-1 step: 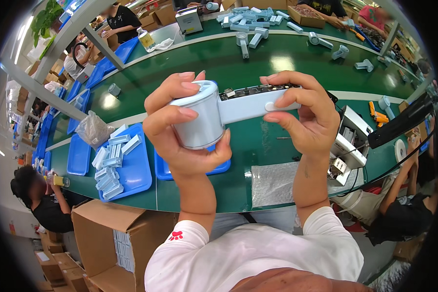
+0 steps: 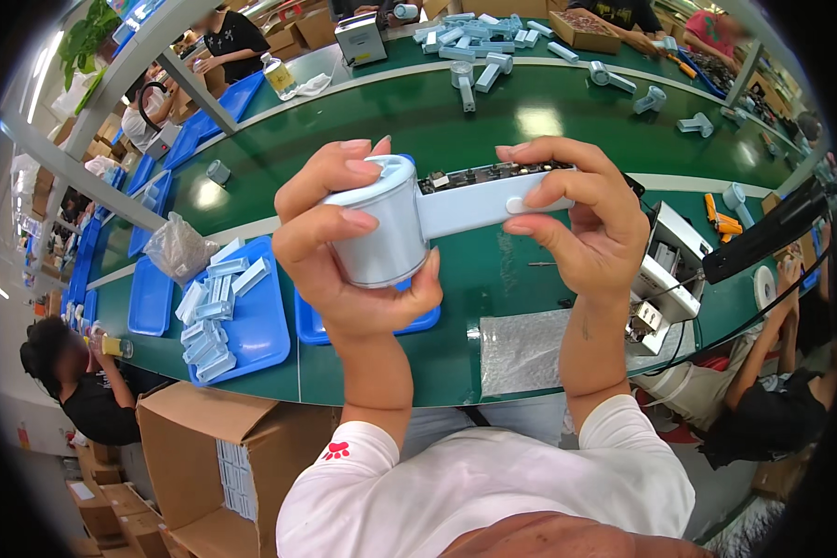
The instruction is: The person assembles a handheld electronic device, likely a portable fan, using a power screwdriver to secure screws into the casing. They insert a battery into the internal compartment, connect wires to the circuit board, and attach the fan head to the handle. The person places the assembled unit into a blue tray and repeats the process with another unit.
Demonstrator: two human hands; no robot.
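A light-blue handheld device (image 2: 378, 232) with a thick round head and a straight handle is held up above the bench. Wrapped around the round head, my left hand (image 2: 330, 246) has its thumb low and its fingers over the upper rim. My right hand (image 2: 591, 209) pinches the far end of the handle (image 2: 474, 209) between thumb and fingers. A dark circuit board (image 2: 484, 174) with small parts shows along the handle's open upper side. The handle meets the head; whether the two are fastened, I cannot tell.
Light-blue handle shells (image 2: 216, 302) lie in a blue tray (image 2: 265, 339) at left. A silvery sheet (image 2: 521, 358) lies near the front edge, beside a white machine (image 2: 665, 270). Similar devices (image 2: 493, 70) rest beyond the green belt (image 2: 381, 107). An open carton (image 2: 181, 442) stands below left.
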